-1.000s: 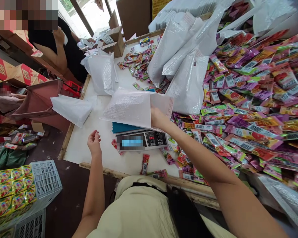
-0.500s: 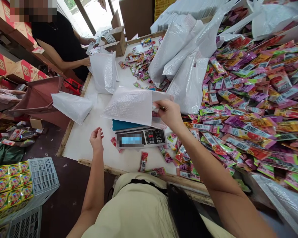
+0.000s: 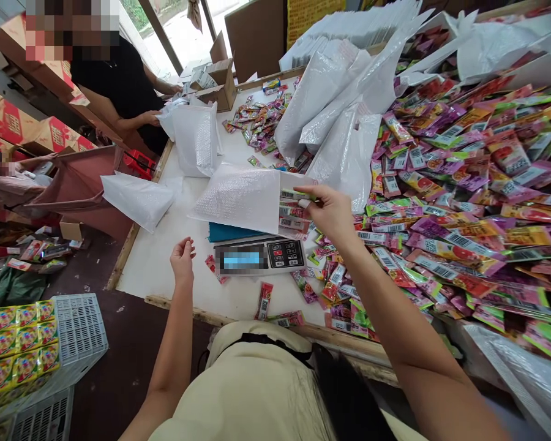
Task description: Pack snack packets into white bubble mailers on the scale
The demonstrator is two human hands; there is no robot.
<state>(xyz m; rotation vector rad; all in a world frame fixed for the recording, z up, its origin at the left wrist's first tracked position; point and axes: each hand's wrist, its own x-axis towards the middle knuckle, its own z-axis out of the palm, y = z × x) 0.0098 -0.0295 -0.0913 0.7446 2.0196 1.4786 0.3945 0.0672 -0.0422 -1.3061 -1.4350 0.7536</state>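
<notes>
A white bubble mailer [image 3: 243, 196] lies on the blue pan [image 3: 232, 231] of a digital scale [image 3: 284, 252], its mouth facing right. Several candy sachets [image 3: 290, 211] show in that mouth. My right hand [image 3: 330, 211] is at the opening, thumb and fingers pinched on the end of a sachet; the fingers partly cover it. To the left of the scale my left hand [image 3: 182, 252] hangs above the table, fingers curled together, with nothing visible in them.
A large heap of sachets [image 3: 463, 184] covers the right side. Filled mailers [image 3: 344, 153] stand behind the scale, and another mailer [image 3: 140, 199] lies at the left edge. Across the table a person in black [image 3: 119, 92] handles a mailer beside an open carton [image 3: 220, 86].
My right hand has drawn back to the right from the mailer's mouth, and sachets now show there. My left hand has hardly moved.
</notes>
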